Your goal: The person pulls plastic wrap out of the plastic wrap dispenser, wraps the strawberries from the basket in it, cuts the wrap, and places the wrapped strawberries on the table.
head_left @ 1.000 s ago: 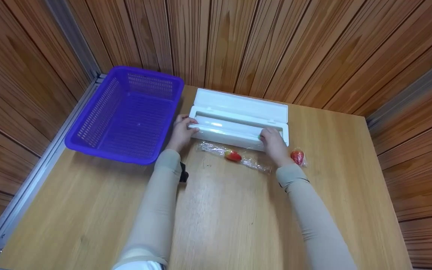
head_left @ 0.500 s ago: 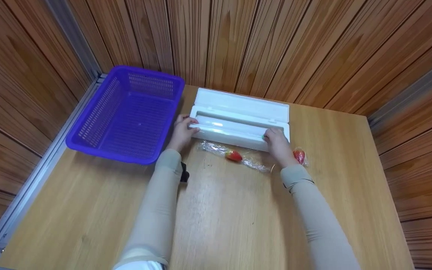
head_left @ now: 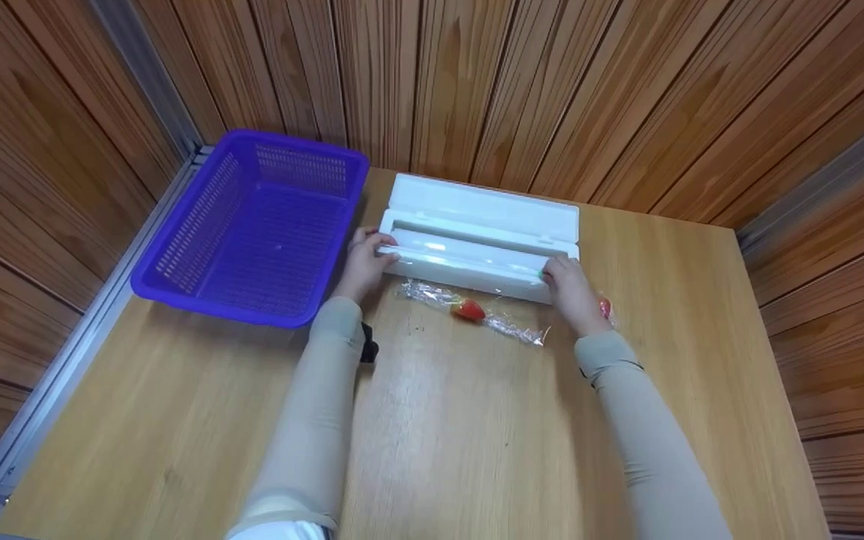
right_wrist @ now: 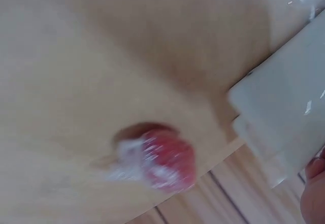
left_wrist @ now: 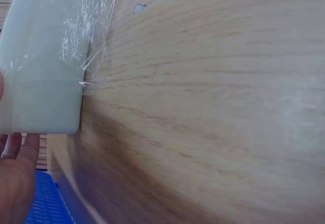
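A white cling film dispenser (head_left: 469, 276) lies across the back of the table with its lid (head_left: 483, 201) tipped back. Inside shows the roll of cling film (head_left: 469, 252). My left hand (head_left: 363, 264) grips the box's left end, the thumb in front. At the right end of the front rim, my right hand (head_left: 573, 292) pinches a small green slide cutter (head_left: 543, 274), mostly hidden by the fingers. In front of the box lies a strawberry-like red fruit (head_left: 468, 310) on a strip of film (head_left: 513, 328). Another red fruit, wrapped in film (right_wrist: 170, 160), sits beside my right hand.
A purple plastic basket (head_left: 301, 319) stands left of the box, close to my left hand. Wood-panelled walls (head_left: 462, 82) rise behind the table (head_left: 447, 435) and on both sides.
My right hand has slid to the right along the dispenser's front rim, and now partly covers the wrapped fruit. The left hand has stayed on the box's left end.
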Demonstrator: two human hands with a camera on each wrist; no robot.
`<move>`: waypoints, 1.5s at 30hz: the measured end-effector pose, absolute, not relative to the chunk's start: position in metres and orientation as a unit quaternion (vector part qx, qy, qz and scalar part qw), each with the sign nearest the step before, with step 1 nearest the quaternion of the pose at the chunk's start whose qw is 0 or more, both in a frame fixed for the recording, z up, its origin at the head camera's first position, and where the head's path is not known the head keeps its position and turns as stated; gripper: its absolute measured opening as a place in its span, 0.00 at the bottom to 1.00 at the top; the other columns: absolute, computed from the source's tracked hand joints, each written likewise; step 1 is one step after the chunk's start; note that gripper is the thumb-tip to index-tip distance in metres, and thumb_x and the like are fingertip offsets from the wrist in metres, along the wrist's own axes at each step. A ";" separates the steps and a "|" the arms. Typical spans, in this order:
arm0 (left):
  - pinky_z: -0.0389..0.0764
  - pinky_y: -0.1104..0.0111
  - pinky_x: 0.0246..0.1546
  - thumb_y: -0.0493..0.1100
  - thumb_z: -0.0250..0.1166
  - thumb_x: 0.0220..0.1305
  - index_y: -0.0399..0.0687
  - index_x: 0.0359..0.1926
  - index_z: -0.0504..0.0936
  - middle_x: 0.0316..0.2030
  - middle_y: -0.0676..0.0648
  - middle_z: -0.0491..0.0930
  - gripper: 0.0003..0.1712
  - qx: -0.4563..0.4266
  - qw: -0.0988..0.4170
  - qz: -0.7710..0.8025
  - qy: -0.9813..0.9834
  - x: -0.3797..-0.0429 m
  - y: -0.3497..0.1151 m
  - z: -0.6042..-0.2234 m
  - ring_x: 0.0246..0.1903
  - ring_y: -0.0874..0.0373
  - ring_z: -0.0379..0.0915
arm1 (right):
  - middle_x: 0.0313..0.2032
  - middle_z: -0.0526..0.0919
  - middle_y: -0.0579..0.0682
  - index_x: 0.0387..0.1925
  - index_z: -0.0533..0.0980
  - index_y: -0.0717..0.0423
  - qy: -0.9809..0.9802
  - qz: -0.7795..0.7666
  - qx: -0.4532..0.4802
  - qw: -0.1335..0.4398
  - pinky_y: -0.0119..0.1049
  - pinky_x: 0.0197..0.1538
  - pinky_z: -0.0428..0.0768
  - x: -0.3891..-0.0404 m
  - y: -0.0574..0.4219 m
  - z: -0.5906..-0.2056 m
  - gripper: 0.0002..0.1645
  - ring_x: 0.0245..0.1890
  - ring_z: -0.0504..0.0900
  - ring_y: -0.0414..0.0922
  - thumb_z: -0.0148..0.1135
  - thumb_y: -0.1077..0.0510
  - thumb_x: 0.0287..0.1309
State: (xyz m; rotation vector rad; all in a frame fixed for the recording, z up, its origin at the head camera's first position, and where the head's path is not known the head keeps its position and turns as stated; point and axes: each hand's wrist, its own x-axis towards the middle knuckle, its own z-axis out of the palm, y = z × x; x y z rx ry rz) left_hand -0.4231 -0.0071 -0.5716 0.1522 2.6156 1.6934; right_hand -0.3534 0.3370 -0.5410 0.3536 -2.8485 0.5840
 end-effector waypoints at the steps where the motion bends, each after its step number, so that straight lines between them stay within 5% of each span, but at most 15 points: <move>1: 0.56 0.61 0.62 0.38 0.62 0.51 0.46 0.34 0.76 0.59 0.45 0.57 0.08 0.048 0.009 0.543 0.839 -0.423 -0.008 -0.571 0.62 0.49 0.47 | 0.33 0.73 0.53 0.32 0.70 0.59 -0.968 0.196 0.114 0.107 0.43 0.43 0.70 -0.353 0.340 -0.541 0.02 0.38 0.68 0.49 0.50 0.65 0.56; 28: 0.54 0.61 0.63 0.38 0.61 0.52 0.48 0.36 0.76 0.60 0.47 0.56 0.08 0.025 0.015 0.550 0.835 -0.421 -0.015 -0.571 0.63 0.51 0.47 | 0.40 0.73 0.49 0.41 0.74 0.54 -0.944 0.320 -0.033 0.068 0.40 0.46 0.72 -0.340 0.360 -0.541 0.10 0.43 0.69 0.46 0.51 0.59 0.58; 36: 0.53 0.59 0.63 0.39 0.61 0.53 0.48 0.36 0.75 0.61 0.46 0.56 0.08 0.029 0.015 0.544 0.838 -0.423 -0.012 -0.569 0.63 0.49 0.46 | 0.40 0.66 0.50 0.57 0.64 0.50 -0.920 0.364 -0.114 0.085 0.33 0.39 0.70 -0.335 0.350 -0.539 0.24 0.40 0.66 0.43 0.51 0.56 0.58; 45: 0.53 0.58 0.63 0.40 0.61 0.54 0.50 0.37 0.75 0.61 0.46 0.56 0.08 0.020 0.015 0.535 0.844 -0.421 -0.012 -0.569 0.63 0.49 0.46 | 0.41 0.74 0.55 0.46 0.72 0.59 -0.953 0.242 0.144 0.115 0.45 0.50 0.69 -0.316 0.283 -0.555 0.17 0.45 0.70 0.50 0.54 0.66 0.50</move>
